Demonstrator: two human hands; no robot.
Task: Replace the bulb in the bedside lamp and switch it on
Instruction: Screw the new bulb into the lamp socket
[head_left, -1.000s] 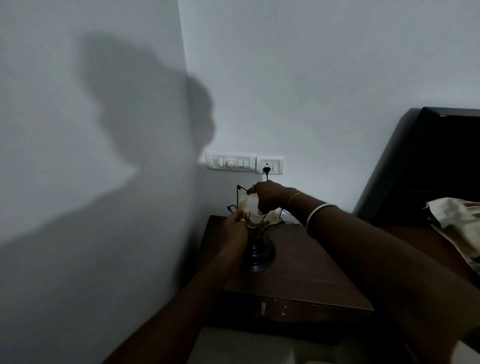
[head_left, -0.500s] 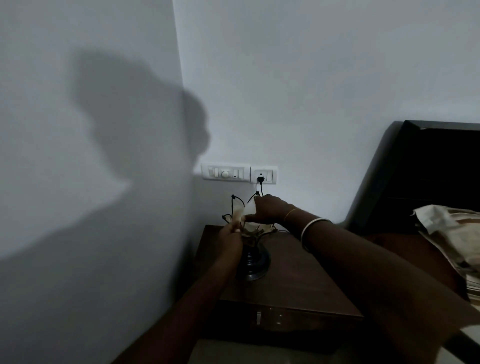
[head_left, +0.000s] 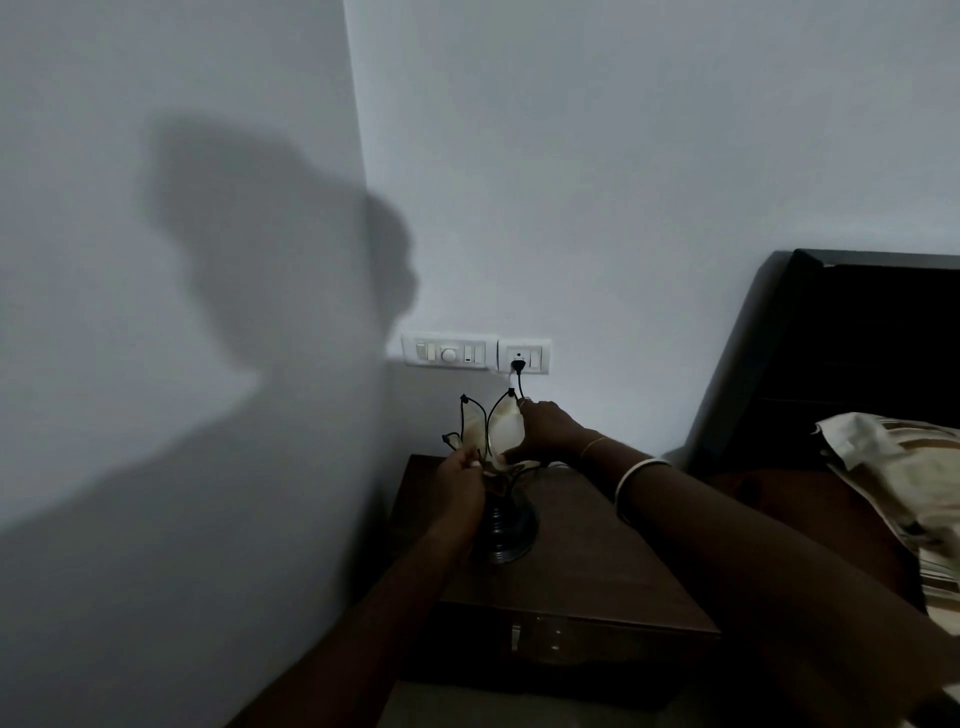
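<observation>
Lamp (head_left: 503, 512) at surface (head_left: 597, 561) back left corner. Left hand (head_left: 460, 480) grips lamp stem; right hand (head_left: 545, 434) fingers loosely closed around pale petal shade (head_left: 506, 428). Dim room.

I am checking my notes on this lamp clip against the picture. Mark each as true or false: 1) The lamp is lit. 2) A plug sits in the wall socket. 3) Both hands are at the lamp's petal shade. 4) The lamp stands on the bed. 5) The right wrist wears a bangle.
1) The lamp is lit. False: its petal shade shows no glow and the room is dim.
2) A plug sits in the wall socket. True.
3) The left hand and right hand are at the shade. True.
4) The lamp stands on the bed. False: it stands on the bedside table.
5) The right wrist wears a bangle. True.
</observation>
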